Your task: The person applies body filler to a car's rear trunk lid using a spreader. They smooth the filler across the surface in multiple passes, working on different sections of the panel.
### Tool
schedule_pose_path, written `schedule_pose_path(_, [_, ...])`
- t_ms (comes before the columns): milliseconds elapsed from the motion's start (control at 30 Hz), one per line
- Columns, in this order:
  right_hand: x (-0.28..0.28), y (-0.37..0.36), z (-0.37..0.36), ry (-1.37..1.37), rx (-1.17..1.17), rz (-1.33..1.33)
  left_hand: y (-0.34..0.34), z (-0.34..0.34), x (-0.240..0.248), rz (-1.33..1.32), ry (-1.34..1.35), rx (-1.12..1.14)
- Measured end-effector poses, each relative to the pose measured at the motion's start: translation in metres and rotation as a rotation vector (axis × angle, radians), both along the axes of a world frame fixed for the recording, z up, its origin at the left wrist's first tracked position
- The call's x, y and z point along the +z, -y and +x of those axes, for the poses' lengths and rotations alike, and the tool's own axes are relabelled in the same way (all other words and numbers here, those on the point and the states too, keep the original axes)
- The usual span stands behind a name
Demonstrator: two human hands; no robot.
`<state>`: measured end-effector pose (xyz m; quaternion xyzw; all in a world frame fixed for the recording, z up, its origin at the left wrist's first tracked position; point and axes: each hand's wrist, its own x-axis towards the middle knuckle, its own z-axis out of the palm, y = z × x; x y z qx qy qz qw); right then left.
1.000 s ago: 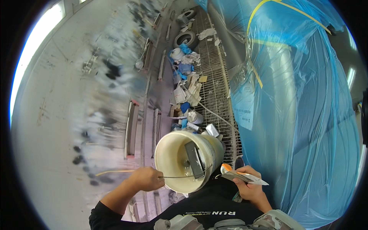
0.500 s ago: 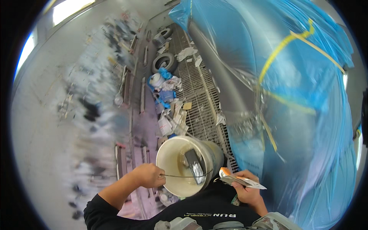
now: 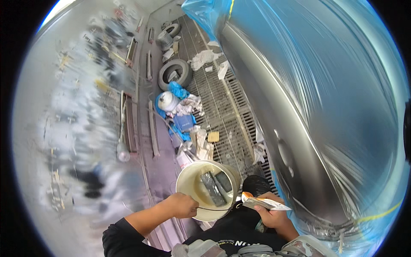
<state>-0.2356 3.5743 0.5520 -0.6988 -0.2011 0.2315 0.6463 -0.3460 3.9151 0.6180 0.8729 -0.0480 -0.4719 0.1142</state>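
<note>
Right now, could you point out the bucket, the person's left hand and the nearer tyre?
Bucket (image 3: 188, 184): head view, on the bare inner wall, left side.
Left hand (image 3: 183, 205): head view, middle of the hand.
Nearer tyre (image 3: 186, 76): head view, right side of its ring.

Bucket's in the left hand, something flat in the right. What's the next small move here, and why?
Probably rest the bucket on the floor grating: the left hand grips its wire handle and the right hand holds flat pieces, so neither looks free to reach the dark blocks lying inside in cloudy liquid.
</note>
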Motion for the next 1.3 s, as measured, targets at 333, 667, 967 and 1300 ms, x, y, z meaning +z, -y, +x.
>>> schedule_pose_path(333, [-0.051, -0.274, 0.254, 0.095, -0.038, 0.116, -0.256, 0.235, -0.047, 0.086, -0.164, 0.016])
schedule_pose_path(667, [-0.030, -0.414, 0.407, 0.012, -0.199, -0.118, -0.447, 0.495, -0.131, 0.126, -0.185, -0.089])
schedule_pose_path(967, [-0.032, -0.498, 0.437, -0.105, -0.604, -0.334, -0.630, 0.675, -0.419, 0.004, 0.058, -0.710])
schedule_pose_path(1300, [-0.040, -0.679, 0.417, -0.494, -1.330, -0.545, -0.716, 0.846, -0.554, -0.064, 0.127, -0.405])
